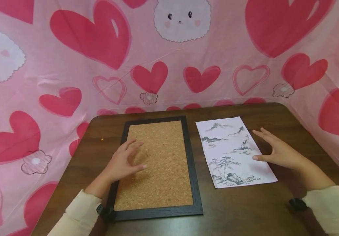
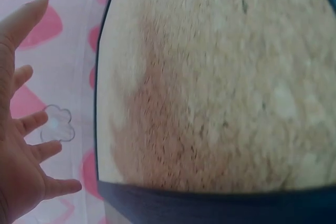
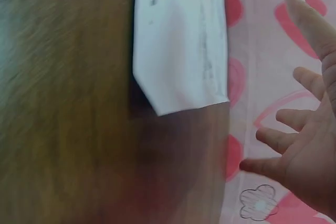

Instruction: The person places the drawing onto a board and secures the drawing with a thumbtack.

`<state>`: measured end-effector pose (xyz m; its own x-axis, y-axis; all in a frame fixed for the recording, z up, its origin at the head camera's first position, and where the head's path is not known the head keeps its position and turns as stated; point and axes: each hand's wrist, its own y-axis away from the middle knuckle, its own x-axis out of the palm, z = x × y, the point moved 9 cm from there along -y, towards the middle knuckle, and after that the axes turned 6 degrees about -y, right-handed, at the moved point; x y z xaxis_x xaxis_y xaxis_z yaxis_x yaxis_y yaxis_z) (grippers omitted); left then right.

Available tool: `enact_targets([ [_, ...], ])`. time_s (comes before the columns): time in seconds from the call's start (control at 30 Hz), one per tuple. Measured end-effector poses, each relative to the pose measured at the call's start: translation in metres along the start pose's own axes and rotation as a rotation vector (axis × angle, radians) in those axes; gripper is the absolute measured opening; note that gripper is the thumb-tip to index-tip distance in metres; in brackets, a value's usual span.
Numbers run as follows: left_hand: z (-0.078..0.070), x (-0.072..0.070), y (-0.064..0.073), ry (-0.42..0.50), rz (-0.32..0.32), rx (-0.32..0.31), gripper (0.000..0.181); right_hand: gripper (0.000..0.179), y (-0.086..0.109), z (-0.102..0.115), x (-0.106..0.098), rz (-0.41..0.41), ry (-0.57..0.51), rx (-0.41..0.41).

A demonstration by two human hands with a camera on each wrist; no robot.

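A cork board (image 1: 157, 167) in a black frame (image 1: 197, 196) lies on the table at the middle left. My left hand (image 1: 123, 164) hovers over its left side, fingers spread and holding nothing; the left wrist view shows the same hand (image 2: 23, 166) beside the cork surface (image 2: 220, 87). To the right of the board lies a white paper sheet (image 1: 237, 154) printed with an ink landscape of mountains and trees. Close over the sheet's right edge is my right hand (image 1: 281, 152), spread and holding nothing. In the right wrist view, the paper (image 3: 178, 56) is beyond that hand (image 3: 304, 150).
Both lie on a dark brown wooden table (image 1: 169, 226) with rounded back corners. A tiny orange speck (image 1: 102, 139) is on the wood left of the board. Pink cloth (image 1: 169, 52) with red hearts hangs behind and around the table. Each wrist wears a black device (image 1: 298, 204).
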<state>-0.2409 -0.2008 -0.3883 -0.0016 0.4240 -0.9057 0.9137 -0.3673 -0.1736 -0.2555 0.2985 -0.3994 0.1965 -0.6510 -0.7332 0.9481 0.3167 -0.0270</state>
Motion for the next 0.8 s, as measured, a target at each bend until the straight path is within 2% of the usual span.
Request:
enact_targets([
  [0.17,-0.004,0.004,-0.004,0.113,0.0,-0.013,0.084,0.099,0.001,-0.009,0.001,-0.023,-0.032,0.011],
  [0.47,-0.017,0.007,-0.013,0.231,-0.028,0.01,0.073,0.09,-0.001,-0.022,-0.003,-0.079,-0.077,-0.007],
  [0.7,-0.027,0.021,-0.026,0.374,0.012,-0.005,0.066,0.085,-0.004,-0.037,-0.01,-0.057,-0.136,0.053],
  [0.8,-0.034,0.028,-0.032,0.426,0.036,-0.006,0.064,0.082,-0.007,-0.038,-0.012,-0.04,-0.142,0.051],
])
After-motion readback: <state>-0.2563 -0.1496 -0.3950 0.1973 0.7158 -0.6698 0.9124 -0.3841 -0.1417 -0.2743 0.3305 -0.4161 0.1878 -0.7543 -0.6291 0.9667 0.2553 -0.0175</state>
